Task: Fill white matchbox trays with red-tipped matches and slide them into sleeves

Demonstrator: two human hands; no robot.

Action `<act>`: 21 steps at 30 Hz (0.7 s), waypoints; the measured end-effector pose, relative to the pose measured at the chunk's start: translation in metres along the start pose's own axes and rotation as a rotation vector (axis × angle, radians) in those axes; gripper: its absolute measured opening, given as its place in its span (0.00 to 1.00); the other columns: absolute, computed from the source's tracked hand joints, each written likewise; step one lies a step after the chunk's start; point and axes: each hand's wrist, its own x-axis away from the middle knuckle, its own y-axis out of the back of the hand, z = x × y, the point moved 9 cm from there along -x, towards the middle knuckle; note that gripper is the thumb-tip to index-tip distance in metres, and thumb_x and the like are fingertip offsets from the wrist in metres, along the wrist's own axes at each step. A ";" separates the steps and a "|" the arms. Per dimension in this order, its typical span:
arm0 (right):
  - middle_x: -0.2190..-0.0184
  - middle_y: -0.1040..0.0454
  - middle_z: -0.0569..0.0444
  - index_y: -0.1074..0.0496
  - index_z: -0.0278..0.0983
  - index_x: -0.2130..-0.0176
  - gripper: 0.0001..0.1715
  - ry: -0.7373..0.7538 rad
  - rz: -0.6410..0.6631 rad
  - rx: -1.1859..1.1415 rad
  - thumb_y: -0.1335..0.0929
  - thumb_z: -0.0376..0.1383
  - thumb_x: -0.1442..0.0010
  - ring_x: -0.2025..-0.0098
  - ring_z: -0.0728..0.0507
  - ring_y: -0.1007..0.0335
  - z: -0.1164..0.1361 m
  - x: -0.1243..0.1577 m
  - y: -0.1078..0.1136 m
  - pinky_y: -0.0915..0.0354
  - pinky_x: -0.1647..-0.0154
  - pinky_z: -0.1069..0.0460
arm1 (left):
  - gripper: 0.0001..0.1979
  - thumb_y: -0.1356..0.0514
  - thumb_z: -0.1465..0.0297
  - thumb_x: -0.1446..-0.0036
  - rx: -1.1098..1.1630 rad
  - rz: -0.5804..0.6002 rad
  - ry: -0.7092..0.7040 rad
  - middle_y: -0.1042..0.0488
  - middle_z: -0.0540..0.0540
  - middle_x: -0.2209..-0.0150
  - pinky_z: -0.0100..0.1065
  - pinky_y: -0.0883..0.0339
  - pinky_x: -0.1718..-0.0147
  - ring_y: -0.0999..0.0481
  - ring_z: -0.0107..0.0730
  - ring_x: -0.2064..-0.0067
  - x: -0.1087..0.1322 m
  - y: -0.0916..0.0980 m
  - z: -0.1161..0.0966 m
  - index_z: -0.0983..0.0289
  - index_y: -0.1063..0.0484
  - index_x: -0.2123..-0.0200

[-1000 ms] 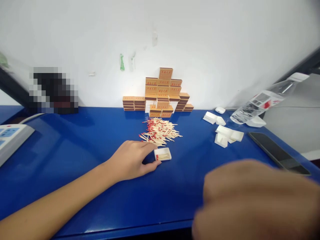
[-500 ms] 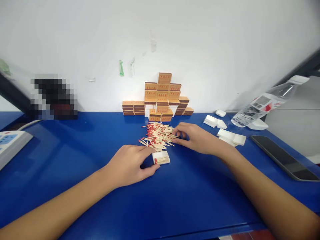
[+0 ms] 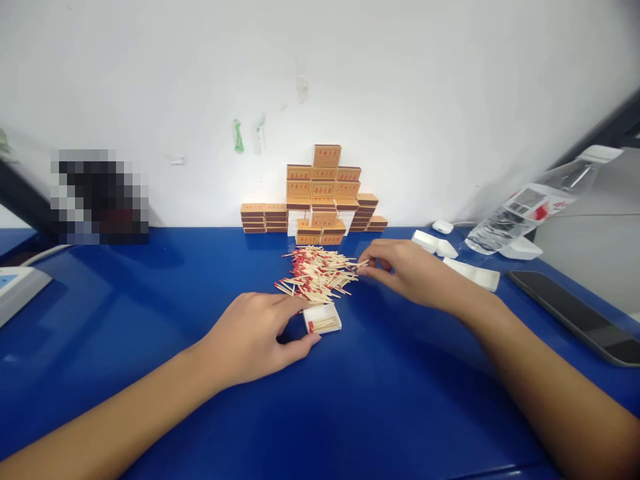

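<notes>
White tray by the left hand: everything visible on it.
The white tray is a small, shallow, open-topped box drawer, cardboard by the look. It lies flat, open side up, on the blue table, just in front of the loose match pile; whether the nearest loose ones touch it is unclear. Inside, a few matches lie flat, red heads toward its left end. The left hand pinches that end between thumb and forefinger.

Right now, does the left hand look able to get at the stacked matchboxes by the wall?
Likely yes, though the left hand holds the small tray and the loose match pile lies between it and the matchboxes.
</notes>
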 end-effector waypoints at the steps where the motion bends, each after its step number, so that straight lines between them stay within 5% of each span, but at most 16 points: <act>1: 0.65 0.21 0.49 0.22 0.37 0.60 0.12 -0.009 -0.010 0.005 0.33 0.40 0.29 0.66 0.42 0.28 -0.003 0.000 0.003 0.38 0.64 0.49 | 0.15 0.34 0.62 0.36 -0.003 -0.001 0.001 0.32 0.43 0.78 0.31 0.43 0.75 0.32 0.28 0.78 0.000 0.000 0.000 0.60 0.20 0.48; 9: 0.71 0.23 0.54 0.20 0.39 0.62 0.15 -0.033 -0.074 -0.185 0.31 0.46 0.30 0.71 0.46 0.33 0.011 0.003 0.026 0.41 0.69 0.51 | 0.14 0.34 0.62 0.37 -0.011 -0.002 0.038 0.31 0.44 0.78 0.31 0.43 0.75 0.32 0.27 0.79 -0.002 0.001 0.004 0.61 0.19 0.51; 16: 0.65 0.21 0.56 0.21 0.40 0.59 0.07 0.148 0.138 -0.398 0.30 0.38 0.29 0.66 0.47 0.31 0.079 0.013 -0.003 0.39 0.64 0.52 | 0.14 0.32 0.64 0.39 0.025 -0.022 0.043 0.31 0.43 0.78 0.31 0.43 0.76 0.33 0.27 0.79 -0.002 0.004 0.004 0.61 0.19 0.51; 21: 0.58 0.21 0.52 0.21 0.38 0.57 0.05 0.164 0.187 -0.306 0.30 0.34 0.28 0.57 0.44 0.27 0.088 0.013 -0.021 0.36 0.56 0.50 | 0.15 0.31 0.64 0.39 0.025 -0.022 0.026 0.29 0.44 0.78 0.31 0.43 0.76 0.32 0.27 0.79 -0.002 0.002 0.003 0.61 0.19 0.51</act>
